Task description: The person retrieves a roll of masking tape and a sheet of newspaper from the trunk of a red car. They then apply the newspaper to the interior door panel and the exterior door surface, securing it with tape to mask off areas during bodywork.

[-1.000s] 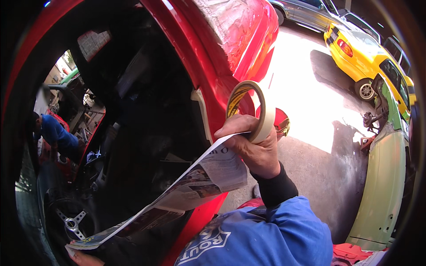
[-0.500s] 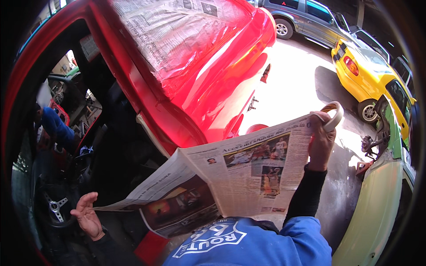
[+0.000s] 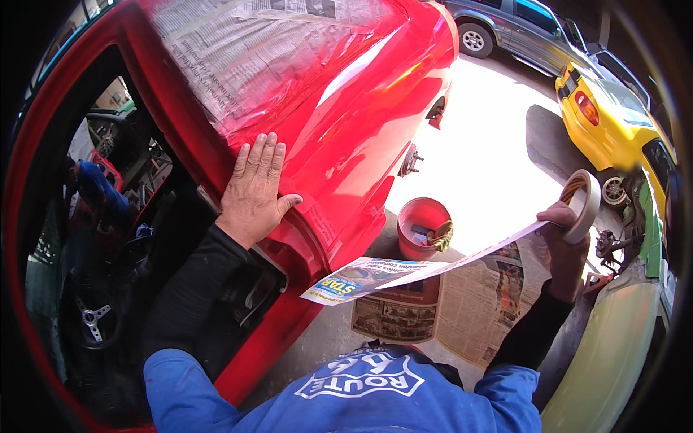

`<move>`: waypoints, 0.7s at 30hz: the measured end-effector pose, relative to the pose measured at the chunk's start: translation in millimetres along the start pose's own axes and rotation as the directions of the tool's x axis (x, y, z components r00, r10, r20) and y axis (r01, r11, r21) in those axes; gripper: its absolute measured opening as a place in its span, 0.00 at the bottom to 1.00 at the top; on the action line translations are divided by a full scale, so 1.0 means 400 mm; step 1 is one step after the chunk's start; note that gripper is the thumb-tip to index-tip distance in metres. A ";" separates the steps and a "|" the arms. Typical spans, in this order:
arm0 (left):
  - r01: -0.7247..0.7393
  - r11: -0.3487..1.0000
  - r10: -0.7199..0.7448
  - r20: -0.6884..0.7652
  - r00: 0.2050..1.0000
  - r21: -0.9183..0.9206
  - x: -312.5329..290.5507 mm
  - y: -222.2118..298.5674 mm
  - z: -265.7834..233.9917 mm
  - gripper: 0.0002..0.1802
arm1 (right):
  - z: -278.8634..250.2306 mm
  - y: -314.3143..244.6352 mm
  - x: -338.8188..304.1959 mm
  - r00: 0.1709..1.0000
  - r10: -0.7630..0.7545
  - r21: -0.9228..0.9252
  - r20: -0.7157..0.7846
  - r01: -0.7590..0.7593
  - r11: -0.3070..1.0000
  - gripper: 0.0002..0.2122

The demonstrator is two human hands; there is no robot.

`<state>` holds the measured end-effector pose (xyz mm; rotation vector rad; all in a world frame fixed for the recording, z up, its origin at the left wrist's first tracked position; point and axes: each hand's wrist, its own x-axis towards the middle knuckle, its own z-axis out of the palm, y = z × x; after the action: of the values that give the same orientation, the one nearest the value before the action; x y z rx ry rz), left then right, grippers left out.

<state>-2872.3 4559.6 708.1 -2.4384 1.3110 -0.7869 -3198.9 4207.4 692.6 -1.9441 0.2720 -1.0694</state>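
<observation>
My left hand (image 3: 253, 191) is pressed flat on the red car body (image 3: 339, 137), beside the door opening, with its fingers stretched out. A roll of masking tape (image 3: 586, 206) hangs at my right hand (image 3: 564, 249), whose closed fingers grip the corner of a newspaper sheet (image 3: 390, 273). This sheet slants from that hand down to the red body, seen nearly edge-on. Below it shows an opened-out newspaper spread (image 3: 473, 310); I cannot tell whether it hangs or lies on the floor. Taped newspaper (image 3: 238, 54) covers the car's window area.
A red bucket (image 3: 419, 225) with a cloth in it stands on the floor beside the car. At the right are a pale green body panel (image 3: 606, 353) and a yellow car (image 3: 606, 119). A grey vehicle (image 3: 498, 32) is parked farther back. The door opening shows a steering wheel (image 3: 94, 321).
My left hand has moved up and right onto the red body. The newspaper has swung lower and tilted, uncovering the bucket. My right hand has shifted right and down, still with paper and tape.
</observation>
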 end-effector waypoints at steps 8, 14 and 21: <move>0.125 0.977 -0.142 0.088 0.986 0.173 0.289 0.108 0.126 0.56 | -0.072 0.227 0.195 0.999 -0.036 0.120 0.015 0.034 0.992 0.12; 0.195 0.955 -0.209 0.040 0.977 0.222 0.753 0.290 0.249 0.53 | -0.180 0.583 0.457 0.991 -0.126 0.257 0.047 0.110 0.960 0.11; 0.246 0.938 -0.256 0.011 0.967 0.244 1.394 0.453 0.382 0.52 | -0.380 0.908 0.791 0.990 -0.093 0.263 0.108 0.062 0.963 0.08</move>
<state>-2660.8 3992.3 686.6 -2.4350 0.8405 -0.8930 -3049.5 3728.9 629.8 -1.7854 -0.0112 -0.9815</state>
